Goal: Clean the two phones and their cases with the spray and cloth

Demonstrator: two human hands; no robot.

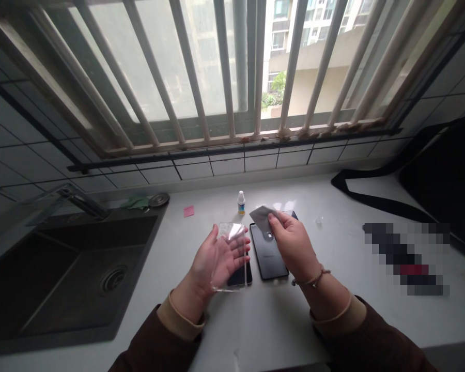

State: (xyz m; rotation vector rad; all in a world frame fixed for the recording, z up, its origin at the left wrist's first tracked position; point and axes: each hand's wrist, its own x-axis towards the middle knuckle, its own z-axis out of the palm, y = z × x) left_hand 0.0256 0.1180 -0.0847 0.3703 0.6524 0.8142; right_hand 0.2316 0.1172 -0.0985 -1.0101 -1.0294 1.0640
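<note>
A clear phone case (231, 258) rests on my left hand (222, 256), which is palm up with the case held between thumb and fingers. My right hand (294, 240) pinches a grey cloth (262, 216) between thumb and fingers. Beneath that cloth a dark phone (270, 256) lies on the white counter, partly covered by my right hand. Another dark phone (241, 276) lies under the clear case, mostly hidden by it and my left hand. A small white bottle (241, 203) with a coloured label stands upright behind the hands.
At the left is a dark sink (139, 253) with a faucet (86, 204) and a green cloth (135, 202) behind it. A pink note (188, 211) lies beside the sink. On the right are a black bag (445, 170) with its strap and a blurred dark object (405, 258).
</note>
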